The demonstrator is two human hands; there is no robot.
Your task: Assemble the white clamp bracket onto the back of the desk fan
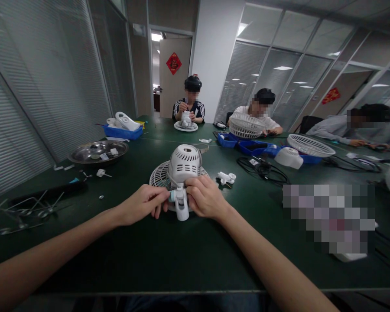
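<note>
In front of me a white fan motor housing (185, 164) stands on a round white fan grille (159, 175). A white pivot bracket (182, 211) sticks out from the housing toward me. My left hand (142, 203) pinches a light-blue knob (172, 196) at the bracket's left side. My right hand (206, 197) is closed around the bracket's right side, its fingers against the bottom of the housing; what lies under those fingers is hidden. Just right of the grille lies a small white plastic part (226, 177).
At left are a metal bowl (99, 151) with small parts, a blue bin (122, 131), and metal rods (35, 208). At right lie black cables (263, 169), a white cover (289, 157) and a grille (310, 145). Several people sit across the green table (143, 255).
</note>
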